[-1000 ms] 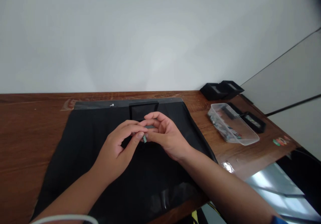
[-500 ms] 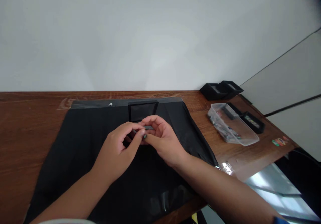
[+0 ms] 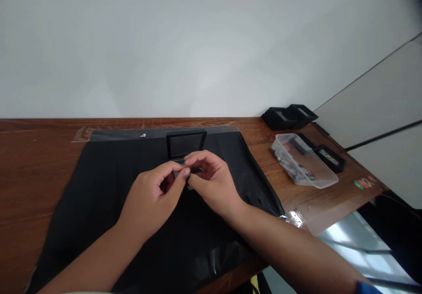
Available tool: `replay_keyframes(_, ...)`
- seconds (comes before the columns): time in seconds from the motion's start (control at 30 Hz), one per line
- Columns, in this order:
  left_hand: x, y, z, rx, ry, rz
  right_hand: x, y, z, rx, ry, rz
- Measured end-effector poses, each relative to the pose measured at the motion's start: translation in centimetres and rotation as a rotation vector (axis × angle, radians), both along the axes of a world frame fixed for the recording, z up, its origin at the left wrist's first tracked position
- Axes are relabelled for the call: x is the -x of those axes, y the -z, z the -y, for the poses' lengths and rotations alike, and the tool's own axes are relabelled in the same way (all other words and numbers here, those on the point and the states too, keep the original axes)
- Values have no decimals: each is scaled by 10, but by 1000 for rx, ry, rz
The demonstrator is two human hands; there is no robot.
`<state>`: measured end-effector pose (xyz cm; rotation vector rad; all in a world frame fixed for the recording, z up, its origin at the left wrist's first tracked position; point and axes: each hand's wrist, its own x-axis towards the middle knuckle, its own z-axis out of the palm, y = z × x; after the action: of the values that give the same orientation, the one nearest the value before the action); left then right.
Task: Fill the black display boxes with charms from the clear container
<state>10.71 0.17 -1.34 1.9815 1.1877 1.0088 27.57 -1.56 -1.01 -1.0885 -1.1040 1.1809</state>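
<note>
Both hands meet over the black mat [image 3: 99, 175], in front of a rectangular black frame [image 3: 186, 145] that leans back near the mat's far edge. The left hand [image 3: 153, 193] has its thumb and index fingertips drawn close together; the right hand [image 3: 214, 184] has its thumb against the left thumb tip, with its index finger arched above and apart.

A small dark piece [image 3: 188, 176] shows as a speck between the two thumb tips. It lies right of the left thumb and left of the right thumb, neither hand being clearly nearer. Fingers cover the remainder, so its long axis cannot be determined, nor which hand's pinch bears it.

To the right, well apart from the hands, a clear plastic box [image 3: 321, 172] stands on the wooden table [image 3: 26, 166], small parts inside; coloured rings [image 3: 364, 183] lie beyond.
</note>
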Motion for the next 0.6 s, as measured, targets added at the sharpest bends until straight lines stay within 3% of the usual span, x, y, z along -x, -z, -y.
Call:
replay_keyframes(0.1,0,-1,1,-1,7,32,1,-1,3,-252,74,241)
replay_keyframes(0.17,-1,-1,1,9,14,48,1,-3,5,-336,82,355)
replay_keyframes(0.3,0,3,2,40,12,75,-1,-4,5,-372,60,389)
replay_keyframes(0.43,4,6,3,63,-26,223,-5,-5,1,-394,97,354)
replay_keyframes(0.6,4,2,6,-40,78,276,-9,-8,0,-405,157,314)
